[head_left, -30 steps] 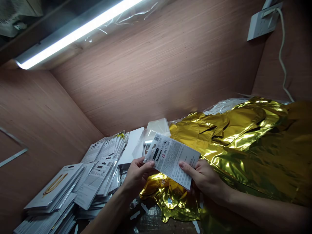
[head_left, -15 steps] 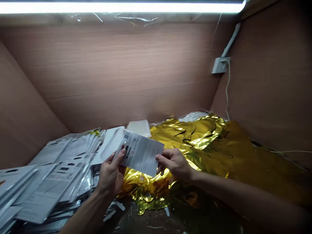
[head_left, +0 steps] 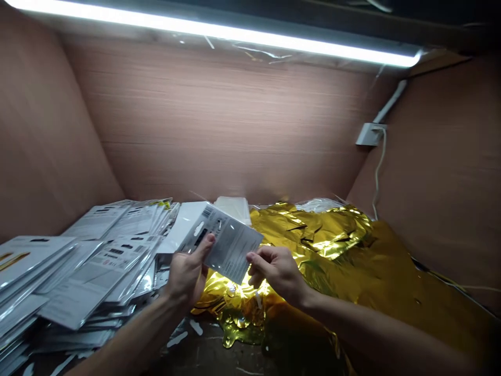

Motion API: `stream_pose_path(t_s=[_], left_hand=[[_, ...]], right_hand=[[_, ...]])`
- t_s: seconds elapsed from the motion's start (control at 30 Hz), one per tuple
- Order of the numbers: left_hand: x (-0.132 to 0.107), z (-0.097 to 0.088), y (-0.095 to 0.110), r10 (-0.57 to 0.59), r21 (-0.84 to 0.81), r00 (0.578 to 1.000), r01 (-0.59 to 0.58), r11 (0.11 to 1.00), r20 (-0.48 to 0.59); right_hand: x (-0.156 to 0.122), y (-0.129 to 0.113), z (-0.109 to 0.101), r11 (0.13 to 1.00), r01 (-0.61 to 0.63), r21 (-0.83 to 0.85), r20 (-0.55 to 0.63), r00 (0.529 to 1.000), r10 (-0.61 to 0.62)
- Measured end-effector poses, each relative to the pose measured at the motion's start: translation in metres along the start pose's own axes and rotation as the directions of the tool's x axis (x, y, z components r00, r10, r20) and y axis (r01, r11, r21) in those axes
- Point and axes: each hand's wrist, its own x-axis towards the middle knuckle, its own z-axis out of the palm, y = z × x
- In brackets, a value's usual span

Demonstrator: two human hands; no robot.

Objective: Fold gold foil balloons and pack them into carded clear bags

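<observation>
A flat, clear-sleeved packet [head_left: 230,243] with a grey printed card, a barcode and a hang hole is held tilted in front of me. My left hand [head_left: 190,269] grips its left side, the thumb lying across the printed face. At the lower right edge, my right hand [head_left: 276,269] is closed in a pinch, with thumb and bent forefinger on the packet's edge. Crumpled gold foil sheet [head_left: 324,235] lies under and behind the packet. Left of my left hand, similar packets [head_left: 92,277] lie in overlapping piles.
White sheets [head_left: 235,209] rest at the back, near clear plastic [head_left: 319,204]. Wooden panels [head_left: 235,125] enclose the back and sides. A lit tube lamp [head_left: 235,34] hangs above; a white socket box [head_left: 370,134] with a cable is at right. Small white scraps [head_left: 178,338] lie in front.
The view has tilted, so the lamp now slants down to the right. The packet's hang hole shows more clearly beside my left thumb. Both hands stay at the packet.
</observation>
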Motion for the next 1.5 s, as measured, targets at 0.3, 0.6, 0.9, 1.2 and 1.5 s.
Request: stream_pose_path(t_s=[0.3,0.6,0.9,1.2,1.5], left_hand=[[-0.011,-0.007,-0.017,0.056,0.051,0.986,-0.064,0.997,0.154],[-0.010,-0.012,-0.029,0.080,0.090,0.986,-0.094,0.991,0.147],[-0.010,-0.005,-0.011,0.006,-0.051,0.992,0.000,0.999,0.129],[-0.013,-0.007,-0.019,0.060,0.012,0.988,-0.063,0.998,0.143],[-0.012,-0.007,-0.024,0.087,0.049,0.987,-0.095,0.994,0.135]], right_hand=[[-0.002,-0.002,0.013,0.992,0.061,-0.111,0.015,0.998,-0.060],[-0.002,0.000,0.021,0.994,0.068,-0.083,0.004,0.998,-0.068],[-0.004,-0.011,0.017,0.966,0.113,-0.233,0.032,0.994,-0.109],[0.000,0.002,0.019,0.985,0.114,-0.128,-0.032,0.992,-0.119],[0.006,0.001,0.022,0.985,0.126,-0.117,-0.017,0.992,-0.129]])
